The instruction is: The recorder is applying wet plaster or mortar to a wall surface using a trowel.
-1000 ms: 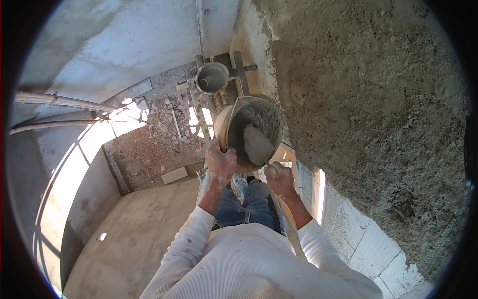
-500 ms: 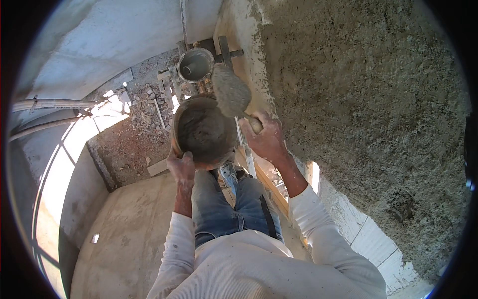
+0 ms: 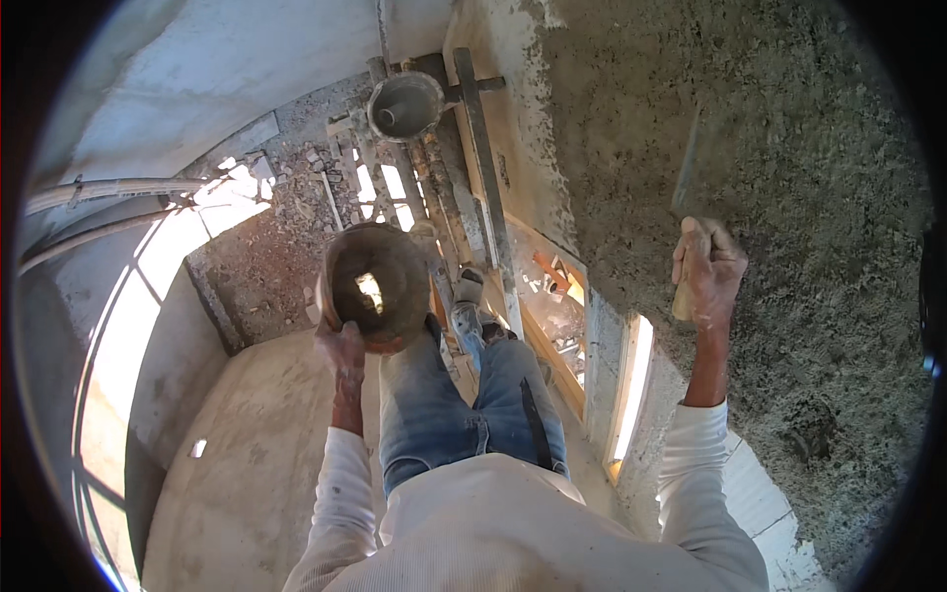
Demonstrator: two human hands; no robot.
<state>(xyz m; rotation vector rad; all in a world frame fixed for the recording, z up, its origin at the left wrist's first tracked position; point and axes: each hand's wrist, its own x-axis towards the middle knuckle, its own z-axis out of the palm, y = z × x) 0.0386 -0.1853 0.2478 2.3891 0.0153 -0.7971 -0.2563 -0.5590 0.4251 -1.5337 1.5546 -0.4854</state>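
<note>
My left hand [image 3: 342, 349] grips the near left rim of a round, mortar-stained bowl [image 3: 406, 296], held in front of my legs. A bright patch shows in its dark inside; how much mortar is in it I cannot tell. At the right, my right hand [image 3: 710, 274] is closed round the wooden handle of a trowel [image 3: 687, 170]. Its blade appears nearly edge-on, pointing away from me, against the rough grey mortar coat of the wall [image 3: 819, 187]. Whether mortar is on the blade's far face is hidden.
A mortar-smeared bucket [image 3: 435, 91] stands beyond the bowl among planks. A long wooden bar [image 3: 481, 158] leans beside the wall. Gaps show between the boards near my feet. Rubble [image 3: 261, 252] lies at the left, with pipes [image 3: 109, 197] beyond it.
My right hand has swung right with the trowel, from above the bowl to the wall; the mortar heap seen on the blade no longer shows. The bowl has moved slightly left and tilted.
</note>
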